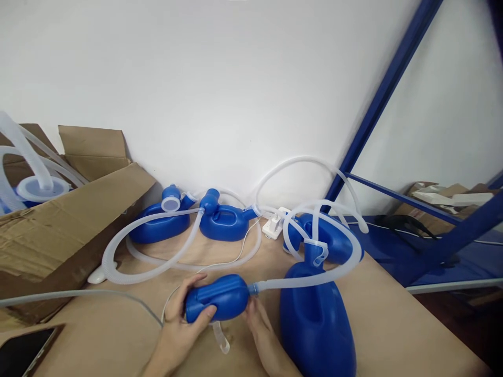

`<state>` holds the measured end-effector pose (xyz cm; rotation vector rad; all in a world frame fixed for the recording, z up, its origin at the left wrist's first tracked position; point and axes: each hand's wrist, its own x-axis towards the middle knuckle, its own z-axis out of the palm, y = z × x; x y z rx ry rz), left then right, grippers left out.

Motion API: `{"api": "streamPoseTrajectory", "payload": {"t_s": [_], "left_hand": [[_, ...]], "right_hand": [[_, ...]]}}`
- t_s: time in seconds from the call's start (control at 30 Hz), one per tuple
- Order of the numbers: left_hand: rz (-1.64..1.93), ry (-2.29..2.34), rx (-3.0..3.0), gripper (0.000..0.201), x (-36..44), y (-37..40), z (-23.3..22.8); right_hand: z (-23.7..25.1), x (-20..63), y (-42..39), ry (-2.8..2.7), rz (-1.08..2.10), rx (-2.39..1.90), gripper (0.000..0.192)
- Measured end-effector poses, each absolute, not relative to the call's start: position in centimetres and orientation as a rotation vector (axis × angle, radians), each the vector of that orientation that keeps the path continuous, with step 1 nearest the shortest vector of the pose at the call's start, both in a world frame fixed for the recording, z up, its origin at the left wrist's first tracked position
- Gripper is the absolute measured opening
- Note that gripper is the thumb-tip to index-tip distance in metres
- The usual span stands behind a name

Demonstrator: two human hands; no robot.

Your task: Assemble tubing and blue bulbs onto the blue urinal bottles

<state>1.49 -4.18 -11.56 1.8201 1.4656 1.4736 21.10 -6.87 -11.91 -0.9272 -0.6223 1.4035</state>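
My left hand (176, 324) is wrapped around a blue plastic urinal head (220, 298), thumb in front and fingers behind. A ribbed translucent hose (298, 281) joins its narrow neck on the right. At that joint, my right hand (258, 318) has its fingers closed at the hose end from below, partly hidden. Under the head hangs a clear plastic strap (220, 337). Close by on the right, a large blue urinal bottle (318, 319) lies with its neck pointing away, and a hose rises from its clear cap (316, 250).
More blue bottles (226, 224) with looped hoses lie along the wall, beside a white power strip (274, 225). An open cardboard box (78, 220) with hoses stands left. A phone (27, 351) and a grey cable (98, 292) lie front left. Blue shelving (377, 115) rises right.
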Motion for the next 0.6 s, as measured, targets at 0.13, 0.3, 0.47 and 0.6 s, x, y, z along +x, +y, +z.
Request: {"api": "streamPoseTrajectory", "payload": {"t_s": [0.13,0.3,0.47,0.6], "left_hand": [[1.454,1.537,1.619,0.049,-0.2,-3.5,-11.8],[1.423,1.587,1.543,0.055,-0.9,-3.2,-12.5],[1.446,1.69,1.628,0.058,-1.0,-3.1,-12.5],[1.47,1.516,1.89,0.049,-0.6,-3.5,-11.6]], "right_hand": [[-11.2,21.6,-6.3,-0.8,1.299,-1.097,0.054],[-11.3,21.7,-5.8,-1.02,1.179,-1.106,0.056],[-12.1,22.1,-6.1,-1.162,1.07,-1.193,0.057],[-11.6,22.2,-6.4,-1.181,1.049,-1.21,0.056]]}}
